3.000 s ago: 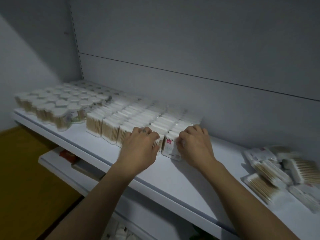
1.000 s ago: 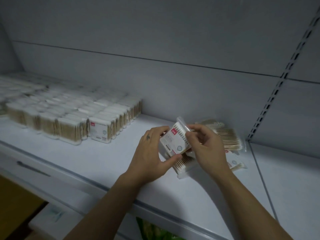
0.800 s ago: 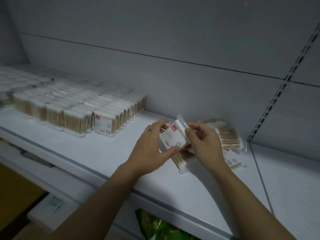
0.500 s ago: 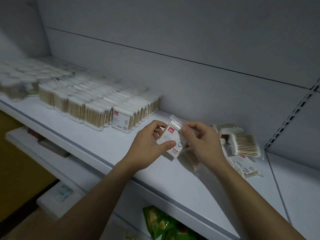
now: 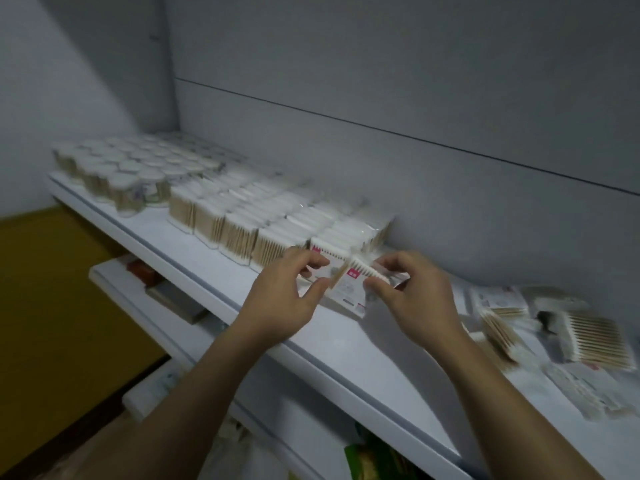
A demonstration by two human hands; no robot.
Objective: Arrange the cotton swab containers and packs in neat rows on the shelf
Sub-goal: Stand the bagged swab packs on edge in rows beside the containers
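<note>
Leftmost, round swab containers [image 5: 114, 178] are grouped at the far end of the shelf [image 5: 346, 355], with upright packs [image 5: 277, 220] ranged in rows beside them. At the near right end of those rows, one pack [image 5: 350, 287] is pinched at its left edge by the curled fingers and thumb of the left hand [image 5: 284, 299], and at its top right by the right hand [image 5: 415, 299]. Loose packs [image 5: 554, 334] are scattered flat further right.

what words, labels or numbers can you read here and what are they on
No text is legible.
Red tag on the held pack: white marks, too blurred.
Red tag on the front pack of the row: too blurred.
Print on the loose packs at right: too small, blurred.
The green bag under the shelf: nothing readable.
</note>
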